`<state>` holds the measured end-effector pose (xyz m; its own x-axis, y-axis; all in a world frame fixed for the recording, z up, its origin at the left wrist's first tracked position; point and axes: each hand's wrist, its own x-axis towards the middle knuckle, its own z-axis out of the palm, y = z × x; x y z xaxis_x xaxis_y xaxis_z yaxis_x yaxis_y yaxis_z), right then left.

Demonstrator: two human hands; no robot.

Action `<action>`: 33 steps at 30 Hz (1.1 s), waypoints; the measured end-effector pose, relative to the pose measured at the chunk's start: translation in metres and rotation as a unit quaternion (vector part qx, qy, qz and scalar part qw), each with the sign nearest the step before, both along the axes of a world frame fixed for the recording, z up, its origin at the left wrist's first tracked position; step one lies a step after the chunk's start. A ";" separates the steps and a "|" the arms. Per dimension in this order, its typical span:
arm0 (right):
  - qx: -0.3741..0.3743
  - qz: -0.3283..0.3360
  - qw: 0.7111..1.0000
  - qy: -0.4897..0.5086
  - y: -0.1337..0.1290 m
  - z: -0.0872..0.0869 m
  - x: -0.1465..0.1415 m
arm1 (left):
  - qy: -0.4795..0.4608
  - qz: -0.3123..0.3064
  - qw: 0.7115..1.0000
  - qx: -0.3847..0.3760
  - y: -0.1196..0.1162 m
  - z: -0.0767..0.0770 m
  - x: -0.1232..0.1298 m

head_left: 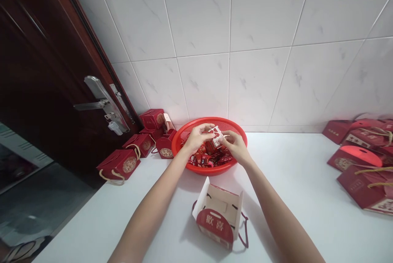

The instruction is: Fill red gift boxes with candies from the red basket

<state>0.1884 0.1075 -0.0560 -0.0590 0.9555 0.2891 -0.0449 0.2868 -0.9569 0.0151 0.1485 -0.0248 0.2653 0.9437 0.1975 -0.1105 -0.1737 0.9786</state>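
Above a red plastic basket (242, 134), my left hand (197, 137) and my right hand (236, 145) pinch a small white packet with red print (217, 135) between them. Several red-wrapped sweets (211, 158) lie in the basket below the packet. Nearer to me, between my forearms, a red gift box (216, 228) stands with its top flaps up. Its pale inside shows, and dark cord handles hang at its sides.
Several closed red gift boxes (119, 165) with rope handles are grouped on the left of the white table (285, 169). More red boxes (365, 185) stand at the right. A tiled wall (202, 87) runs behind, and a dark wooden door (46, 70) is at the left.
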 end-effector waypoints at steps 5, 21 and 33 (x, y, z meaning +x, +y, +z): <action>-0.010 -0.035 0.998 0.054 0.002 -0.003 -0.001 | 0.207 0.037 0.977 0.023 0.013 -0.004 -0.005; -0.023 -0.083 0.981 0.172 -0.002 0.007 -0.003 | 0.564 -0.012 0.823 0.069 0.028 -0.004 -0.027; -0.055 -0.093 0.953 0.284 0.003 0.007 -0.003 | 0.571 -0.040 0.807 0.142 0.023 0.006 -0.020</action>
